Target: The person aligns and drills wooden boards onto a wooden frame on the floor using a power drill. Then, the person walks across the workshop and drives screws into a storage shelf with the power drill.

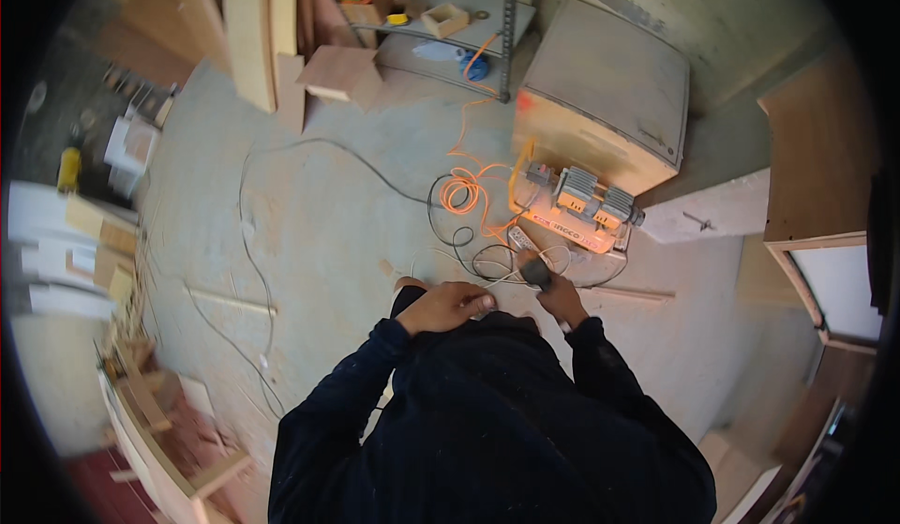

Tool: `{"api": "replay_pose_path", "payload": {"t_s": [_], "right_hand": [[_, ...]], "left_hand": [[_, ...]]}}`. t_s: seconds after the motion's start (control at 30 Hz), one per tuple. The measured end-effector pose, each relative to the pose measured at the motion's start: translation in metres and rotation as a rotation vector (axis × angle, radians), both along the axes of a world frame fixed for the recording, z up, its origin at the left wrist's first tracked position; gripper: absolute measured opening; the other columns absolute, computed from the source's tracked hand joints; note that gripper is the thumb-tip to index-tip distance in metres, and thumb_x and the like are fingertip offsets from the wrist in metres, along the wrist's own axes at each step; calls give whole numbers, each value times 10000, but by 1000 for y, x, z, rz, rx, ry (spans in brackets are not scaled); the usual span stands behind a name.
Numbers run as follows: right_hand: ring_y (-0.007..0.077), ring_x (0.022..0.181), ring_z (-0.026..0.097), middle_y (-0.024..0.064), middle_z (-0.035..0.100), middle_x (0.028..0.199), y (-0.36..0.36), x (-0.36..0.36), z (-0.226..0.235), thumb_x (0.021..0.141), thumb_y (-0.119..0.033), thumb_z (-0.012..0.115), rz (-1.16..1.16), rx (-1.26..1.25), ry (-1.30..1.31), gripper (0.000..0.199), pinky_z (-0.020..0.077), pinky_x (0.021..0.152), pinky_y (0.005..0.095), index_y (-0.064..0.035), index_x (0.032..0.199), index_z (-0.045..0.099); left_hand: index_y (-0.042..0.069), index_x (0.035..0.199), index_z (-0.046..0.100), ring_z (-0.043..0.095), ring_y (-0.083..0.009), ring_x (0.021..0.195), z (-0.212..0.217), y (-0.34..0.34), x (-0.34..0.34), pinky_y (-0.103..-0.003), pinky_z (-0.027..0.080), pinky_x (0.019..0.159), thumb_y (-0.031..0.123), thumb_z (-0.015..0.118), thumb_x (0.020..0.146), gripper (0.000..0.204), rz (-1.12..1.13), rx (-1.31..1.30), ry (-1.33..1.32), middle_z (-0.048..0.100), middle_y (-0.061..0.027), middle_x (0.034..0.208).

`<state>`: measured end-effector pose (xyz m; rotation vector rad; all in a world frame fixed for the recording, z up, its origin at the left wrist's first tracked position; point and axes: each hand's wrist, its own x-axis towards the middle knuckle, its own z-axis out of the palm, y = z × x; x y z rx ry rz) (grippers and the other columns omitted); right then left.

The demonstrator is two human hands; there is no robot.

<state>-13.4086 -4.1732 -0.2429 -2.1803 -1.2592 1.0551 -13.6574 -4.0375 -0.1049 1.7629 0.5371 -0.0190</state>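
Note:
My right hand (561, 301) is wrapped round a dark, rounded object (535, 271), blurred, whose kind I cannot make out. It is held in front of my right knee, over the cables on the floor. In front of my lap, close to my left knee, my left hand (448, 306) has its fingers pressed together; whatever they hold, if anything, is too small to make out. Just ahead of my right hand lies a white power strip (521, 237). Beyond it stands a yellow air compressor (572, 215) with dark motor heads.
A coiled orange hose (459, 191) and a black cable (361, 160) run across the floor. A large box-shaped cabinet (600, 93) stands behind the compressor. Metal shelving (441, 4) is at the back, wood boards (248, 37) lean at back left, and a wooden strip (628, 294) lies at right.

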Motion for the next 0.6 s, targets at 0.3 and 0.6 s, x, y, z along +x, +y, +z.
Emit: {"api": "replay_pose_path", "payload": {"t_s": [0.3,0.6], "right_hand": [[364,981,584,209,588,1053,282,-98,85,711,-96,626,60,508,180,728,479,793,404,-37,1362,307],[376,866,584,241,556,990,466,-140,122,732,-120,615,77,556,380,658,472,731,415,-15,1315,329]], "left_hand": [[-57,1245,400,510,-243,1100,-84,210,30,-349,421,912,360,534,916,547,420,-122,-237,510,-200,1195],[27,1233,446,539,-154,972,-38,447,-4,-311,425,867,354,498,934,446,383,-773,-295,561,-69,1034]]}}
